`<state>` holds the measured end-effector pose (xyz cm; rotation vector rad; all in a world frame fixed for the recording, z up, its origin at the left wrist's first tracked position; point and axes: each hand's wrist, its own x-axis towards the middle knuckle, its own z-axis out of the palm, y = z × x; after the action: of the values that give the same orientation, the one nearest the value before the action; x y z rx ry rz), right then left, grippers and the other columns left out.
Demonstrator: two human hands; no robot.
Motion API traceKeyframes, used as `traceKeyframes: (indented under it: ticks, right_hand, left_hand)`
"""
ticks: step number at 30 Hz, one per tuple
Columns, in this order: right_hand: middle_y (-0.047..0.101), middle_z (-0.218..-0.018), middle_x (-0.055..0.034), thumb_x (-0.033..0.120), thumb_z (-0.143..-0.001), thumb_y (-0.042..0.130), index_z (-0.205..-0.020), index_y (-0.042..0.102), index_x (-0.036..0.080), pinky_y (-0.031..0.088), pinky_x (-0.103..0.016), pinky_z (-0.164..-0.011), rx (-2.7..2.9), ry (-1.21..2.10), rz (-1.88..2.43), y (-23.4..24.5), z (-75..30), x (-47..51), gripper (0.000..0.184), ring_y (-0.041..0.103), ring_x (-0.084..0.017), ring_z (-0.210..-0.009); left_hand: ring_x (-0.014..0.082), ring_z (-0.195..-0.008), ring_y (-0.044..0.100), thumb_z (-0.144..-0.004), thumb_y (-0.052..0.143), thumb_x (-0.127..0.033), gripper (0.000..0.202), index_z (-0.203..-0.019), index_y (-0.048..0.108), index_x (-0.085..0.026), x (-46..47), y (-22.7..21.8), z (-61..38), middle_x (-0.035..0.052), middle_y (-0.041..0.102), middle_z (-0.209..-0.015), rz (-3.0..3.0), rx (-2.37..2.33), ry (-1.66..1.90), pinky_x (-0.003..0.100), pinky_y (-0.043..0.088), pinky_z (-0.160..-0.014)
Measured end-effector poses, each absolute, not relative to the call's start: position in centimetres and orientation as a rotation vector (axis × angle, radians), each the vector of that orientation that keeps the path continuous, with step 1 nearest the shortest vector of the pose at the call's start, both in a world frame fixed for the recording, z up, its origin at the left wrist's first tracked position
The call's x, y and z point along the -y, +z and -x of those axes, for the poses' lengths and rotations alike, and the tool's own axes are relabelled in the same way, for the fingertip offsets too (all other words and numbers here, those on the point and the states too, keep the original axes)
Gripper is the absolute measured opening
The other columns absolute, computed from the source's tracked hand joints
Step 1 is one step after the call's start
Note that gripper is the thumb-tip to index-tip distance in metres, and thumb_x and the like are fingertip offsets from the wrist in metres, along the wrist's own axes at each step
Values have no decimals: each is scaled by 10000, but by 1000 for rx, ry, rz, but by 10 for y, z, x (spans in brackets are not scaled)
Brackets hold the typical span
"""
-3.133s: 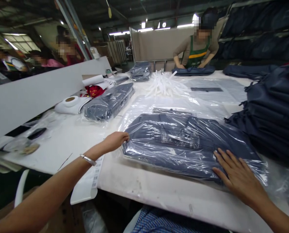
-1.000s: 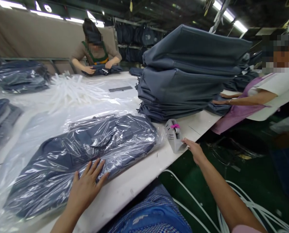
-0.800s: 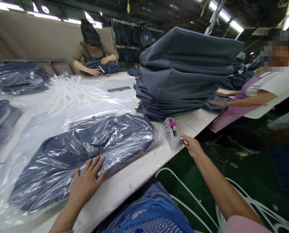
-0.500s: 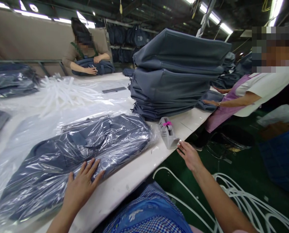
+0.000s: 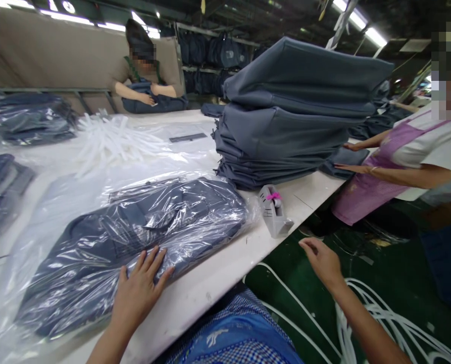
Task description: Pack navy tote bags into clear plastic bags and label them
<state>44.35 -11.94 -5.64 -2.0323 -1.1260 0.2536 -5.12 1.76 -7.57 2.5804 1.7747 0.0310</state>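
Note:
My left hand point(image 5: 144, 285) lies flat with its fingers spread on a clear plastic bag point(image 5: 198, 237), pressing on its near side. Inside the bag is a folded dark blue-grey fabric item point(image 5: 130, 230), perhaps a bag. Out past the table edge, my right hand point(image 5: 323, 260) is raised with thumb and forefinger pinched together. Whatever is between those fingertips is too small or clear to make out. Nearest to it, on the table edge, stands a grey tape dispenser point(image 5: 274, 217) with a pink tie point(image 5: 273, 195) on it; hand and dispenser are apart.
A tall stack of dark fabric items point(image 5: 289, 116) stands behind the dispenser. White strips point(image 5: 111, 139) are heaped on the table point(image 5: 210, 293), with other bagged items point(image 5: 32, 119) at the left. One person point(image 5: 145, 86) works across the table, another point(image 5: 384, 167) at the right. White tubing point(image 5: 377, 308) lies on the floor.
My right hand has left the front of the tape dispenser and moved right and down, still pinched. My left hand stays on the plastic bag. The view has turned slightly left.

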Motion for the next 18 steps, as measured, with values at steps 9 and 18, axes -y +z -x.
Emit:
traceKeyframes:
  ticks: [9,18]
  right_hand:
    - [711,-904,-46,309,-943,542,-912,681,255,471,-301,-765,2433,204,1534,55,-383,33,152,649,-203,-852]
    - [664,-778,-16,371,-903,594,-770,651,218,315,-272,-613,2913,329,1225,70,-326,-109,211,575,-156,-717]
  left_hand:
    - [342,-1472,287,-976,365,-554,601,-1516,374,-290,-13,-73,46,56,359,-1583,-2500,-1794,55,653,202,-1147]
    - [346,-1473,286,-949,403,-594,619,-1508,383,-328,-11,-76,44,24,353,-1578,-2427,-1810,82,660,170,-1159]
